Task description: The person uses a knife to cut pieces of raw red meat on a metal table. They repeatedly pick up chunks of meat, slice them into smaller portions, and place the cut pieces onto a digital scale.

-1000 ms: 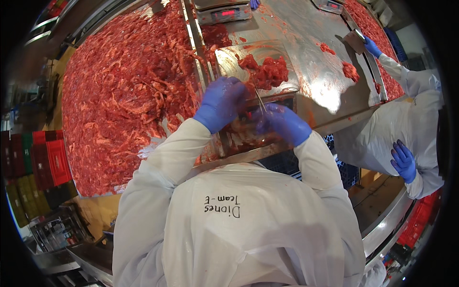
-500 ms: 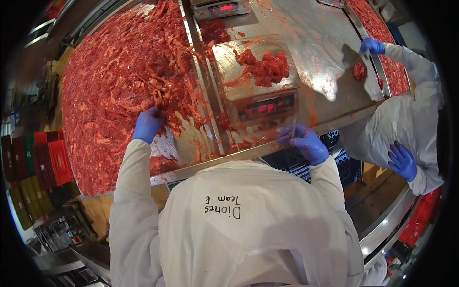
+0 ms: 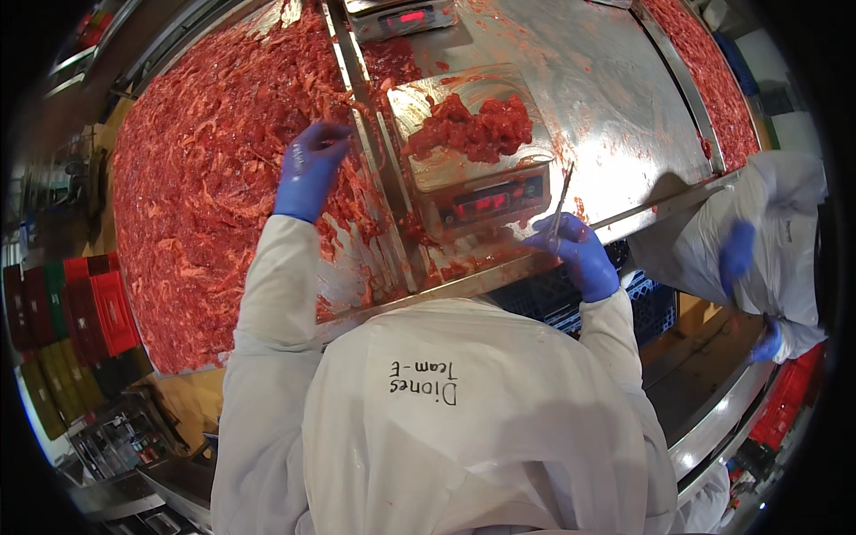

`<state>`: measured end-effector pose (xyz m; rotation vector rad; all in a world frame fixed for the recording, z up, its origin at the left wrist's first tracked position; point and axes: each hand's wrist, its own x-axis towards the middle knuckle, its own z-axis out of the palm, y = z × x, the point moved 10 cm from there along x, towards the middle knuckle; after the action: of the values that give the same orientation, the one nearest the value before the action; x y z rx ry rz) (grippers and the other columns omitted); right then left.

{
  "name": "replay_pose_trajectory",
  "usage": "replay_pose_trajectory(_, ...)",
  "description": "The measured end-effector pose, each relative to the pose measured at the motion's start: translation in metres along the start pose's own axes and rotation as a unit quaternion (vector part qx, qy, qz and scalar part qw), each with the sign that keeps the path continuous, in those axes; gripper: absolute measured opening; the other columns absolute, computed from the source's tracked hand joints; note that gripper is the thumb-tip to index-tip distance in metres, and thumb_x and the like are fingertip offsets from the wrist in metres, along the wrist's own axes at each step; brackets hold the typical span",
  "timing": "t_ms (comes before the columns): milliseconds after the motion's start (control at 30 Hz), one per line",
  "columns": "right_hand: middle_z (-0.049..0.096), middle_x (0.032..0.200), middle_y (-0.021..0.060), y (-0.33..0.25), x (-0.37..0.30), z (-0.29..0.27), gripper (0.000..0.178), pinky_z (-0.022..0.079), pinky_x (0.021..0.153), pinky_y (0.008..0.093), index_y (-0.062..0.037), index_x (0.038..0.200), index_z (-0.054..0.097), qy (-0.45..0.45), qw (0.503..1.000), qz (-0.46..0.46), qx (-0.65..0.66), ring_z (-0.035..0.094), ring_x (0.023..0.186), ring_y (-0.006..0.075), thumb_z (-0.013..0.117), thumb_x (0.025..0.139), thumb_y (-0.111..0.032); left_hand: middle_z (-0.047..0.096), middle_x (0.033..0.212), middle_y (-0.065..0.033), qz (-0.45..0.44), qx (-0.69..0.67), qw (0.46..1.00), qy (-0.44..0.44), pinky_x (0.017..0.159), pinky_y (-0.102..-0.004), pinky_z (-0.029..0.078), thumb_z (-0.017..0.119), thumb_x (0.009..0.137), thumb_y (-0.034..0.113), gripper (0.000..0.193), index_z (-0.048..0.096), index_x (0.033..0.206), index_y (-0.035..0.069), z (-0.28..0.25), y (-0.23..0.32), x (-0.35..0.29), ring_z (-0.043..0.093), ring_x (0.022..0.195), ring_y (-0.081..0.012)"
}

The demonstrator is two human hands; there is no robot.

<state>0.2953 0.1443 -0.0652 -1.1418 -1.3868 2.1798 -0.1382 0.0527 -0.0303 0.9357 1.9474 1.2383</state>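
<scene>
My left hand (image 3: 312,169), in a blue glove, hovers over the large bed of raw red meat (image 3: 196,205), close to the metal divider. Its fingers reach to the right, loosely bent and slightly blurred, and I see nothing held in them. My right hand (image 3: 581,254), gloved in blue too, grips a thin knife (image 3: 565,189), its narrow blade pointing up and away over the table edge. Between the hands stands a metal scale (image 3: 423,169) with a lit red display. Lumps of raw meat (image 3: 481,129) lie across its plate.
A second scale (image 3: 401,20) stands at the far side of the steel table (image 3: 615,98). At the right is a co-worker in a white gown (image 3: 767,236) with blue gloves, beside another meat trough (image 3: 704,71). Blue crates (image 3: 646,308) sit under the table; red crates (image 3: 111,308) stand left.
My left hand has moved up and right from the meat bed. More meat now covers the scale plate's left side. The knife has tilted upright. The co-worker's hands have dropped from the trough.
</scene>
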Motion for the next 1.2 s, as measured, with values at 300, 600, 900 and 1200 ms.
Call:
replay_pose_trajectory(300,0.072,0.100,0.0095,-0.031,0.058,0.127,0.029,0.059,0.088,0.0326,0.0013,0.121,0.067,-0.156,0.985,0.062,-0.028,0.072,0.090,0.0187,0.070,0.100,-0.019,0.067,0.095,-0.0150,0.260,0.250,0.933,-0.004,0.087,-0.0426,0.054,0.073,0.081,0.010,0.015,0.071,0.096,0.005,0.117,0.074,-0.027,0.066,0.095,-0.0346)
replay_pose_trajectory(600,0.073,0.096,0.0085,0.005,0.053,0.124,0.038,0.061,0.091,0.0366,0.0021,0.115,0.067,-0.202,0.975,0.082,0.051,0.073,0.088,0.0216,0.055,0.110,-0.034,0.064,0.091,-0.0148,0.216,0.185,0.958,-0.042,0.079,-0.0435,0.054,0.071,0.081,0.009,0.013,0.068,0.092,0.003,0.102,0.070,-0.050,0.065,0.087,-0.0356)
replay_pose_trajectory(900,0.075,0.100,0.0095,0.010,0.052,0.137,0.023,0.059,0.094,0.0392,-0.0020,0.113,0.070,-0.188,0.970,0.152,0.006,0.074,0.093,0.0224,0.075,0.096,-0.017,0.068,0.100,-0.0179,0.039,0.416,0.908,-0.025,0.083,-0.0492,0.053,0.071,0.079,0.010,0.020,0.072,0.099,0.005,-0.007,-0.075,-0.066,0.066,0.095,-0.0411)
replay_pose_trajectory(1200,0.073,0.115,0.0105,-0.020,0.030,-0.026,0.029,0.053,0.104,0.0361,-0.0005,0.116,0.067,-0.017,0.989,0.006,-0.146,0.069,0.112,0.0198,0.076,0.088,-0.003,0.060,0.139,-0.0269,0.116,0.224,0.950,0.184,0.111,-0.0461,0.047,0.071,0.087,0.011,0.066,0.054,0.150,0.006,-0.037,-0.022,-0.023,0.059,0.128,-0.0434)
